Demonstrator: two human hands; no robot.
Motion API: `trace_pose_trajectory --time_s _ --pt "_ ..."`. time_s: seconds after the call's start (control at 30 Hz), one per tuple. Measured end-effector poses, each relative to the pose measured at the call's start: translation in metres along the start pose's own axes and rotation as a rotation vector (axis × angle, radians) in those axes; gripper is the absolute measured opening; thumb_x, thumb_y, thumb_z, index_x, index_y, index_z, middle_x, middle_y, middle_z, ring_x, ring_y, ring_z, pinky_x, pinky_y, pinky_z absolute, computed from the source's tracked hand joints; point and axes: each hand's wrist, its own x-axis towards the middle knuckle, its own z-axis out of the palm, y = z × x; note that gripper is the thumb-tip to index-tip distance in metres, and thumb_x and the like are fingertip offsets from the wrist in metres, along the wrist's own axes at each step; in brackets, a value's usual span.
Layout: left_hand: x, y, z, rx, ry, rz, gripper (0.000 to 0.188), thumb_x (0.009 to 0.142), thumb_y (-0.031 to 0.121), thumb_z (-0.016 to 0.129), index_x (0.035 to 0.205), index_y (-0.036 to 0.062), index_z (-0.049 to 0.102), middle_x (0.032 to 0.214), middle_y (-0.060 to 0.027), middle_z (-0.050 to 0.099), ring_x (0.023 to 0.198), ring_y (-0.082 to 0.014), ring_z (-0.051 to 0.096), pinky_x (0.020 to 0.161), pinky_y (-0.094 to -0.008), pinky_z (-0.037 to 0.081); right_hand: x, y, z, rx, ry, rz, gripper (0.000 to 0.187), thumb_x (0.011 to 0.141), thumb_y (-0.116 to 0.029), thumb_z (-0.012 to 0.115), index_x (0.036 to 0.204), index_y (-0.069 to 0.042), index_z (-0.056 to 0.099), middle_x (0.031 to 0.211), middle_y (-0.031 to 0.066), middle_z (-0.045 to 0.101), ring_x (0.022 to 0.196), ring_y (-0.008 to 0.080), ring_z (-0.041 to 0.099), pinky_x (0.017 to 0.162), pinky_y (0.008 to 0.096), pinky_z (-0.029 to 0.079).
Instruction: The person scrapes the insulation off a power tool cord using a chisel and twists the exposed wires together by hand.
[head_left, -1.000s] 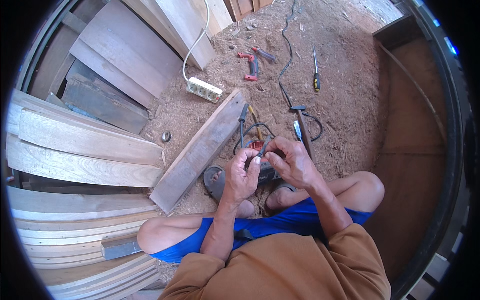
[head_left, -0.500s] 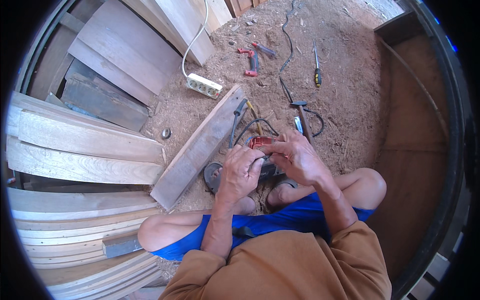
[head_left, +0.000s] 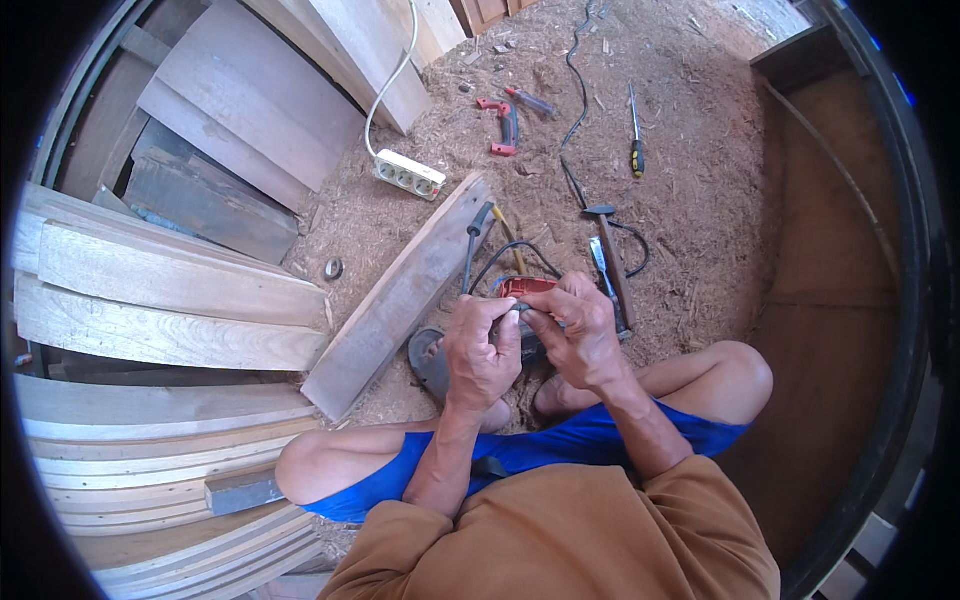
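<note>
In front of my lap, my left hand (head_left: 482, 348) and my right hand (head_left: 582, 332) meet fingertip to fingertip. Both pinch a small dark piece (head_left: 521, 309), mostly covered by fingers and too small to name. Just beyond and below them lies a red and dark power tool body (head_left: 525, 287), partly hidden by my hands. Left of it a thin rod with a black grip (head_left: 481, 215) leans by the board. A hammer (head_left: 615, 265) and a chisel (head_left: 601, 258) lie right of my right hand.
A wooden board (head_left: 400, 300) lies slantwise on the sawdust. A white power strip (head_left: 408, 175), a red and black handle housing (head_left: 504, 128) and a screwdriver (head_left: 636, 150) lie farther off. Stacked planks (head_left: 170, 320) line the left; a brown wooden panel (head_left: 825, 380) stands right.
My right hand has shifted slightly left and down, its fingers now closer to my left fingertips. More of the chisel shows beside the hammer.
</note>
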Motion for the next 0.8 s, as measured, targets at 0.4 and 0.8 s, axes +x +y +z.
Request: trace_pose_trajectory --time_s 0.4,0.8 --pt "0.0 -0.028 -0.02 -0.459 -0.296 -0.453 0.026 0.103 0.021 0.063 0.115 -0.0015 0.066 0.09 -0.0117 0.071 0.077 -0.0168 0.07 0.073 -0.03 0.056 0.006 0.003 0.002 -0.096 0.125 -0.137 0.025 0.077 -0.001 0.08 0.102 -0.005 0.075 0.079 0.0079 0.06 0.073 0.026 0.057 0.065 0.0371 0.045" --pt "-0.006 -0.037 -0.004 -0.625 -0.285 -0.81 0.035 0.104 0.038 0.061 0.089 0.0065 0.063 0.075 0.0023 0.057 0.063 -0.0066 0.053 0.057 -0.0219 0.044 -0.004 0.01 -0.002 -0.172 -0.025 -0.109 0.016 0.075 -0.004 0.077 0.088 -0.007 0.068 0.084 0.0086 0.055 0.081 0.0306 0.051 0.073 0.0431 0.041"
